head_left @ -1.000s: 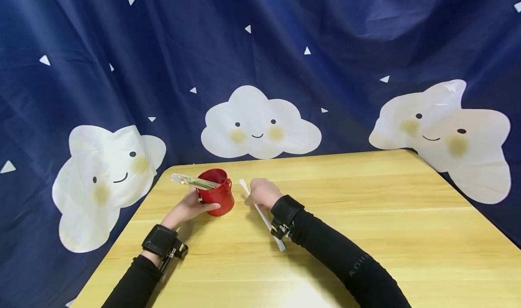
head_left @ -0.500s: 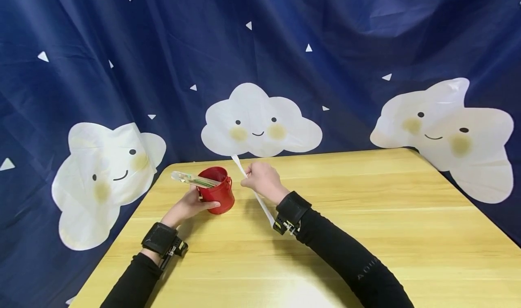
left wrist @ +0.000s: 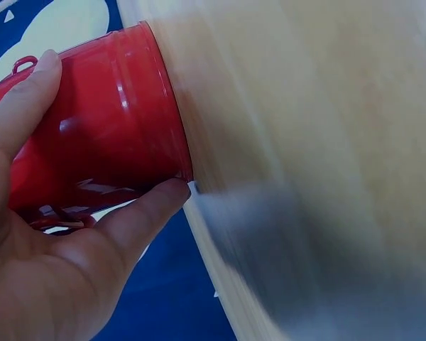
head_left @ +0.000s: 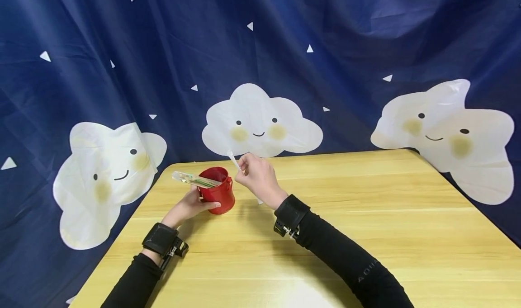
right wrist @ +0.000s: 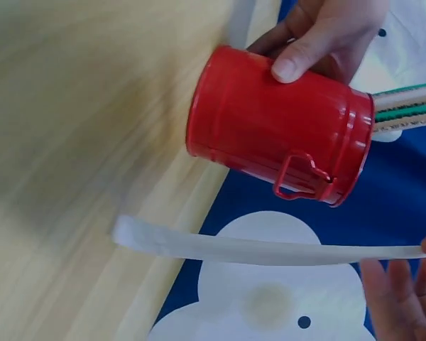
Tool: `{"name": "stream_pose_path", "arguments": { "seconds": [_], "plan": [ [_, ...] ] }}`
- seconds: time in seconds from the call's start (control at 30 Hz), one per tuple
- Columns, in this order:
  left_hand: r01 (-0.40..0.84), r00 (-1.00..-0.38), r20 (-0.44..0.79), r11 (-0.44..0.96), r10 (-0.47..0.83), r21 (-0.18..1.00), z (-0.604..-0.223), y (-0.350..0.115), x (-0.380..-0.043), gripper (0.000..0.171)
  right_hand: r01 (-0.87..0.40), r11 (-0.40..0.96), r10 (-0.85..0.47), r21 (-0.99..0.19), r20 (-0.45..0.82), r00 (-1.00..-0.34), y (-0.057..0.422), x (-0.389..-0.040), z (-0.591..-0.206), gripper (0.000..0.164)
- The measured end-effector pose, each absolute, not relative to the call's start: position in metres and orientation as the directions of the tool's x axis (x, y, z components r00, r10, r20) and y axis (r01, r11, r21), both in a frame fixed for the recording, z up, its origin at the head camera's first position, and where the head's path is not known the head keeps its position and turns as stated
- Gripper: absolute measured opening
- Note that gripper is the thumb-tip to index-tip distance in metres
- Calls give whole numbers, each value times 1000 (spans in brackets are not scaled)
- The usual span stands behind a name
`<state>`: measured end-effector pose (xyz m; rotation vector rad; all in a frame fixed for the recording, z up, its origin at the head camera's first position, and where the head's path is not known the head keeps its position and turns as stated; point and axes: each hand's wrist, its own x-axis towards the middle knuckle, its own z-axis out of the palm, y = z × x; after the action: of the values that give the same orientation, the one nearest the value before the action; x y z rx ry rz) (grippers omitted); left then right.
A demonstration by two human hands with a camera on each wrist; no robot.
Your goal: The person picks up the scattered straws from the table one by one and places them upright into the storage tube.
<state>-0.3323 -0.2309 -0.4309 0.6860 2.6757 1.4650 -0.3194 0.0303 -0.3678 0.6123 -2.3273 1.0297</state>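
My left hand [head_left: 189, 206] grips a small red metal bucket [head_left: 221, 200] by its side, thumb low near the base, bucket leaning left. Out of its mouth stick several long slim sticks [head_left: 195, 180] in a clear wrapper, tan and green with dark print in the right wrist view. To the right of the bucket, my right hand [head_left: 259, 177] pinches a long, thin white strip [right wrist: 270, 251] near one end, between thumb and fingers. Its far end rises up and left towards the backdrop; the lower end hangs close over the table, mostly hidden by my hand in the head view.
The light wooden table [head_left: 366, 217] carries the bucket near its back left. Directly behind stands a dark blue curtain [head_left: 346, 36] with smiling white clouds. Both wrists wear black camera straps.
My right hand has lifted the white strip off the table, raising it up and slightly left beside the bucket and tilting it steeper. The left hand and bucket have stayed put.
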Motion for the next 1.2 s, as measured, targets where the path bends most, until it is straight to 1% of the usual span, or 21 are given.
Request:
{"name": "stream_pose_path", "arguments": {
  "seconds": [0.2, 0.43, 0.57, 0.73, 1.0, 1.2],
  "plan": [
    [361, -904, 182, 459, 388, 812, -435, -233, -332, 87, -666, 545, -147, -509, 725, -673, 27, -319, -377, 16],
    [363, -903, 181, 465, 390, 807, -434, -233, -332, 87, -743, 527, -114, -413, 832, -543, 25, -319, -377, 20],
    [373, -895, 192, 441, 402, 816, -432, -233, -333, 87, -787, 483, -94, -383, 871, -482, 24, -319, -374, 19],
    [382, -889, 197, 431, 413, 818, -432, -233, -333, 85, -820, 409, -39, -400, 890, -454, 21, -319, -370, 18],
    [374, -898, 191, 461, 396, 805, -433, -234, -334, 86, -868, 301, 87, -396, 918, -388, 14, -318, -357, 20],
    [366, -900, 185, 454, 394, 812, -434, -233, -336, 87, -890, 220, 134, -399, 916, -377, 9, -315, -352, 21]
  ]
}}
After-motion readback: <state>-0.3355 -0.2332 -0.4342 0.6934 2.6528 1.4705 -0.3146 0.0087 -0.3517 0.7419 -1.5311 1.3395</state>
